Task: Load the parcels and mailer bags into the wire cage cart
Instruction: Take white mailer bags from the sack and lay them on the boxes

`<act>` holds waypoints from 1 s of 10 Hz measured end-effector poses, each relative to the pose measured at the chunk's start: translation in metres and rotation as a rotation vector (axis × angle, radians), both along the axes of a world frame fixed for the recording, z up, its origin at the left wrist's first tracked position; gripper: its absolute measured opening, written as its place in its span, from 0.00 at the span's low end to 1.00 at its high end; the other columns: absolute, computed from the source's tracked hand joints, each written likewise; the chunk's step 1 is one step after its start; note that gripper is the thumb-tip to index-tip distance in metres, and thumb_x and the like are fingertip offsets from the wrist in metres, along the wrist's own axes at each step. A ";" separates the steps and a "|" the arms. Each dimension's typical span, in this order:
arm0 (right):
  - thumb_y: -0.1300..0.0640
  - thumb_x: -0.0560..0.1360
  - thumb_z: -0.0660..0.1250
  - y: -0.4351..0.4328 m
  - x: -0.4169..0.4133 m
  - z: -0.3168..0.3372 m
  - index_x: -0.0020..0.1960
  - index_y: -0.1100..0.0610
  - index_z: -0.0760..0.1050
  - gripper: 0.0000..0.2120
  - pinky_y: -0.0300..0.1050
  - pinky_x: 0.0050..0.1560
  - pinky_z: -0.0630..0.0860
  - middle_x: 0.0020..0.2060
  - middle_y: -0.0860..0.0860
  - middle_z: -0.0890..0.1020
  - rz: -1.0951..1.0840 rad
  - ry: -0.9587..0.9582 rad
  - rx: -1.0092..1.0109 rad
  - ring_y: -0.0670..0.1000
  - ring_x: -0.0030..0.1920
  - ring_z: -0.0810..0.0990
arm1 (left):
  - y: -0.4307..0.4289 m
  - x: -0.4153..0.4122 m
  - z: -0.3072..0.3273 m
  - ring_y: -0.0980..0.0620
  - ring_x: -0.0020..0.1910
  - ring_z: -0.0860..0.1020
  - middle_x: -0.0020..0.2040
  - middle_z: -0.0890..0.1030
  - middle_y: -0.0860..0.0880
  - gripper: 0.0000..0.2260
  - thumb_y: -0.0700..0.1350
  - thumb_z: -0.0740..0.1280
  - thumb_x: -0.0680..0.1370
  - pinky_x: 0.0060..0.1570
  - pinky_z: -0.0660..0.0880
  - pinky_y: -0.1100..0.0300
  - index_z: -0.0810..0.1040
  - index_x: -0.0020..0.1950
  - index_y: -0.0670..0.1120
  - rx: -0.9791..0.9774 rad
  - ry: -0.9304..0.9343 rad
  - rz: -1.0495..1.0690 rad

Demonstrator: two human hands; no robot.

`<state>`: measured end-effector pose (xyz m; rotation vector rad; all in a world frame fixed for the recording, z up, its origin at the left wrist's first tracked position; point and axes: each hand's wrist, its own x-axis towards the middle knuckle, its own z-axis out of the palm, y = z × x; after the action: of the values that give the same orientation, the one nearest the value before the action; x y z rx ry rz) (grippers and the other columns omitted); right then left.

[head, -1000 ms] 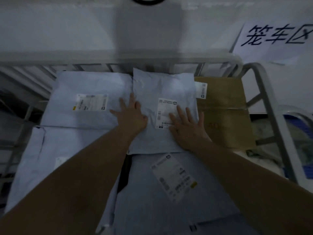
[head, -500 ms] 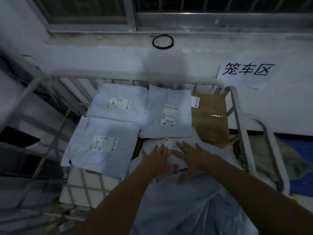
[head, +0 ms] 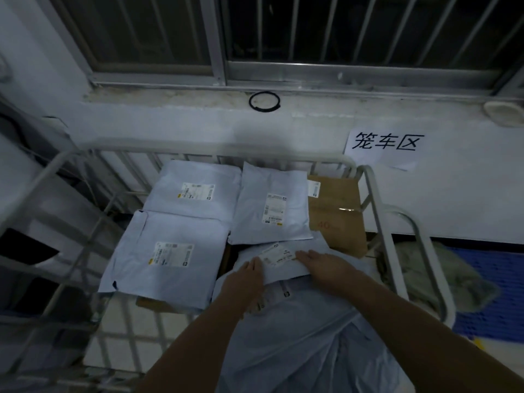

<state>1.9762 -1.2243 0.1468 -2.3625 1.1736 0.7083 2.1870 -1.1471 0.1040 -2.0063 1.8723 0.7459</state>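
Note:
The wire cage cart (head: 377,211) stands against the wall, filled with pale mailer bags. Three labelled bags lie flat: one at the back left (head: 195,191), one at the back middle (head: 272,208), one at the front left (head: 167,253). A brown cardboard parcel (head: 337,214) sits at the back right. My left hand (head: 246,282) and my right hand (head: 326,265) rest flat, fingers straight, on a small labelled mailer bag (head: 283,259) lying on a larger bag (head: 300,336) at the front right.
A barred window (head: 283,32) runs above the sill, with a black ring (head: 264,102) on the ledge. A paper sign (head: 385,146) is stuck to the wall. Crumpled cloth (head: 442,276) and a blue crate (head: 499,282) lie right of the cart.
The camera has pulled back and up from the cart. Both hands left the back middle bag and now lie on the small bag nearer me.

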 end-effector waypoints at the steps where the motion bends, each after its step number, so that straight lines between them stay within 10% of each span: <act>1: 0.55 0.86 0.53 -0.002 -0.002 0.024 0.82 0.52 0.50 0.26 0.48 0.75 0.59 0.79 0.57 0.58 0.045 0.043 -0.109 0.57 0.77 0.60 | -0.010 -0.001 0.033 0.42 0.73 0.67 0.76 0.65 0.39 0.22 0.44 0.50 0.86 0.69 0.67 0.49 0.56 0.79 0.38 -0.054 0.078 0.077; 2: 0.48 0.83 0.60 -0.023 -0.015 0.015 0.68 0.47 0.74 0.15 0.53 0.72 0.68 0.66 0.48 0.76 -0.068 -0.407 -0.293 0.52 0.66 0.74 | -0.027 -0.003 0.065 0.40 0.66 0.73 0.69 0.73 0.38 0.21 0.48 0.46 0.86 0.65 0.70 0.49 0.64 0.75 0.39 -0.128 0.145 0.120; 3: 0.48 0.84 0.57 -0.030 -0.026 0.034 0.69 0.47 0.74 0.16 0.45 0.69 0.67 0.67 0.51 0.77 -0.008 -0.314 -0.363 0.52 0.65 0.75 | -0.037 -0.008 0.082 0.39 0.65 0.74 0.68 0.73 0.37 0.20 0.43 0.51 0.86 0.64 0.71 0.50 0.61 0.76 0.38 -0.082 0.092 0.003; 6: 0.49 0.82 0.61 -0.017 -0.058 0.115 0.79 0.54 0.59 0.28 0.44 0.69 0.66 0.75 0.57 0.67 -0.235 -0.105 -0.124 0.57 0.71 0.70 | -0.065 -0.045 0.137 0.42 0.79 0.55 0.81 0.49 0.39 0.28 0.45 0.52 0.86 0.76 0.51 0.52 0.40 0.80 0.37 0.015 0.064 -0.222; 9: 0.57 0.84 0.56 -0.102 -0.109 0.150 0.81 0.55 0.53 0.27 0.47 0.67 0.66 0.72 0.64 0.69 -0.293 -0.110 -0.251 0.61 0.70 0.70 | -0.164 -0.101 0.205 0.40 0.67 0.73 0.70 0.72 0.37 0.17 0.39 0.53 0.85 0.63 0.69 0.52 0.67 0.73 0.33 -0.053 0.029 -0.261; 10: 0.59 0.85 0.55 -0.143 -0.116 0.168 0.82 0.55 0.49 0.28 0.47 0.73 0.60 0.78 0.60 0.61 -0.291 -0.136 -0.307 0.59 0.76 0.63 | -0.214 -0.105 0.218 0.40 0.67 0.72 0.73 0.68 0.35 0.20 0.36 0.55 0.84 0.63 0.71 0.50 0.61 0.77 0.34 -0.146 0.004 -0.252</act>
<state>1.8598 -1.3672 0.3148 -2.3573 1.6157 0.2817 2.0818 -1.3608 0.3216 -1.8010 2.1849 0.5598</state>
